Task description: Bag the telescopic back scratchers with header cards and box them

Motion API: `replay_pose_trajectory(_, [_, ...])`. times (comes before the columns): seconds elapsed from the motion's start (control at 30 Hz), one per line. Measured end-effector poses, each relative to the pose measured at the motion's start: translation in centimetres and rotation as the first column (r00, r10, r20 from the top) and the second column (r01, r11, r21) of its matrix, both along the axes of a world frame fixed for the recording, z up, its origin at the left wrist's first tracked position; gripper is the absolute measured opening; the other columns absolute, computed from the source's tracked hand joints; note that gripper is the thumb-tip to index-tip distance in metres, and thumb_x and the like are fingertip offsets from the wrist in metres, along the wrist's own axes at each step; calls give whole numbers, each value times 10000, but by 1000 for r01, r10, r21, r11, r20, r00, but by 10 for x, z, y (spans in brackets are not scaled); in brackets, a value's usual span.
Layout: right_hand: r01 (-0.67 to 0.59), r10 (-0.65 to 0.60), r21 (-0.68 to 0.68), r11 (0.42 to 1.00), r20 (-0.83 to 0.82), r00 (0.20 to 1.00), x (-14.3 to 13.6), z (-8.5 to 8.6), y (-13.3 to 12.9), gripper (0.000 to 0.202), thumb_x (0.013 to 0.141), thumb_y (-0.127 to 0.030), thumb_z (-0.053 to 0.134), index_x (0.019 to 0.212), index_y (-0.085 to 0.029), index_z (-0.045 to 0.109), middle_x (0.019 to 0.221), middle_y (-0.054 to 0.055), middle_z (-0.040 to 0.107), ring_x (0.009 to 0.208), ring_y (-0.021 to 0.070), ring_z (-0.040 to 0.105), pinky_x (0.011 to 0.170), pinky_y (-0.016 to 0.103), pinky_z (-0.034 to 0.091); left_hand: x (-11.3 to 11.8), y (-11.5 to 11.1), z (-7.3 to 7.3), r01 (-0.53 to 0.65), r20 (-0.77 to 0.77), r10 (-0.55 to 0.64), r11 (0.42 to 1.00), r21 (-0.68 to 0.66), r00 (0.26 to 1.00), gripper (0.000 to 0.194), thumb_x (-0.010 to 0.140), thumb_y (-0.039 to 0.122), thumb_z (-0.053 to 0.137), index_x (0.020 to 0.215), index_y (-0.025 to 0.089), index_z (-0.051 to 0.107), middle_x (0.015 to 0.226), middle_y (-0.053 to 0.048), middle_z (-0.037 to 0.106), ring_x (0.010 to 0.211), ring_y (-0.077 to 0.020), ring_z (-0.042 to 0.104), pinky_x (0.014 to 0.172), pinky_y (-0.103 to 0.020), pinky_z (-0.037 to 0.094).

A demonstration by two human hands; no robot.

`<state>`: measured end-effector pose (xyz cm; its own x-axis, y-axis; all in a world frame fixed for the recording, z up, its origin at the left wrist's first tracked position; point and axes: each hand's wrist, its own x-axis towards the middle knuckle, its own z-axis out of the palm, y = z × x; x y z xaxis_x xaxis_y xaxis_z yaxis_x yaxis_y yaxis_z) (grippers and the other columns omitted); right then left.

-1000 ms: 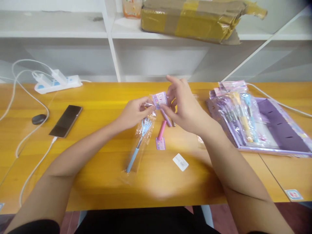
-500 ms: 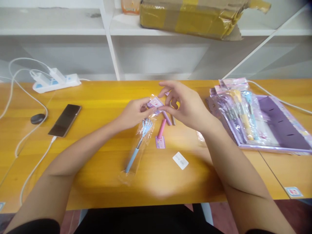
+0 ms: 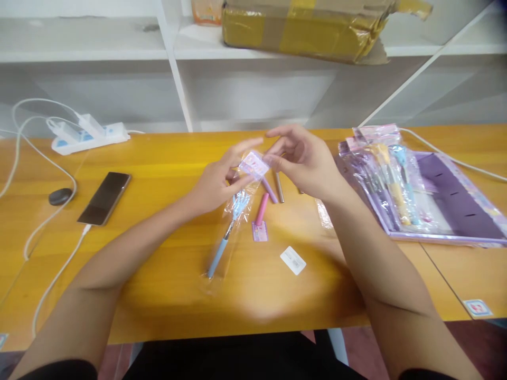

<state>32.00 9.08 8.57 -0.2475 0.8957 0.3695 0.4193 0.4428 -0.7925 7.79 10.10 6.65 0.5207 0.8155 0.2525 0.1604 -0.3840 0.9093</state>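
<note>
A light blue back scratcher (image 3: 217, 257) with a hand-shaped head and a metal neck lies inside a clear plastic bag (image 3: 228, 248). In the bag's upper end sits a purple-and-white printed card (image 3: 254, 164). My left hand (image 3: 216, 182) holds the bag beside this card, thumb in front and index finger extended. At the card's right corner, my right hand (image 3: 307, 162) pinches the bag's edge between thumb and fingers. Below the hands lie a pink tube (image 3: 262, 210), a small printed card (image 3: 260, 231), a purple tube (image 3: 270, 190) and a metal rod (image 3: 280, 188).
A white label card (image 3: 293, 260) lies nearer the front. To the right, a purple box (image 3: 455, 195) bears several bagged scratchers (image 3: 394, 184). On the left are a phone (image 3: 104, 198), a black mouse-like object (image 3: 60, 197) and a power strip (image 3: 93, 138). A taped carton (image 3: 304, 29) sits on the shelf.
The bag's card has turned flatter towards me and shows more fully. My right fingers have closed on the bag's corner, and my left index finger has stretched out.
</note>
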Motion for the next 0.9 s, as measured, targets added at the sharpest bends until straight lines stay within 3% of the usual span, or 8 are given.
replay_pose_trajectory(0.13, [8, -8, 18, 1000, 5, 1000, -1, 0, -1, 485, 1032, -505, 711, 1442, -276, 590, 1008, 44, 702, 924, 229, 723, 855, 407, 634, -1, 2, -3, 42, -51, -38, 997, 61, 998, 514, 969, 342, 758, 1464, 310, 623, 1340, -57, 731, 787, -136, 712, 754, -292, 570])
replay_pose_trajectory(0.3, [35, -37, 37, 999, 37, 999, -4, 0, -2, 463, 1049, -476, 695, 1462, -304, 577, 1002, 47, 713, 939, 257, 729, 878, 456, 644, -1, 5, -7, 46, -21, -45, 999, 21, 999, 361, 931, 330, 801, 1242, 258, 634, 1241, -52, 724, 859, -160, 733, 753, -292, 574])
replay_pose_trajectory(0.5, [66, -69, 65, 996, 45, 997, -9, 2, -5, 494, 1041, -461, 704, 1494, -323, 563, 988, 49, 724, 922, 273, 722, 917, 501, 655, -2, 9, -7, 96, -16, -96, 995, 5, 995, 415, 869, 362, 870, 1175, 251, 613, 1283, -57, 699, 903, -169, 733, 808, -321, 596])
replay_pose_trajectory(0.67, [74, -80, 97, 992, 57, 995, -15, -2, -6, 513, 1039, -487, 712, 1507, -338, 562, 993, 50, 729, 941, 280, 726, 948, 522, 654, -3, 9, -5, 112, -76, -111, 994, 11, 991, 401, 858, 339, 880, 1165, 249, 636, 1181, -41, 699, 904, -171, 707, 819, -322, 586])
replay_pose_trajectory(0.77, [89, -93, 108, 990, 28, 995, -14, -2, -5, 463, 1044, -481, 707, 1465, -328, 591, 1001, 51, 737, 940, 267, 730, 952, 506, 652, -2, 7, -5, 105, -43, -105, 994, 7, 994, 488, 880, 316, 861, 1308, 270, 632, 1142, -37, 700, 923, -184, 721, 831, -323, 588])
replay_pose_trajectory(0.9, [-7, 7, 50, 999, 0, 1000, -5, 4, -6, 476, 1012, -526, 763, 1408, -299, 628, 985, 49, 742, 947, 262, 737, 856, 448, 655, -1, 11, -11, 129, 90, -125, 991, -33, 988, 863, 860, 259, 883, 1598, 344, 444, 1090, -25, 720, 911, -197, 742, 840, -343, 603])
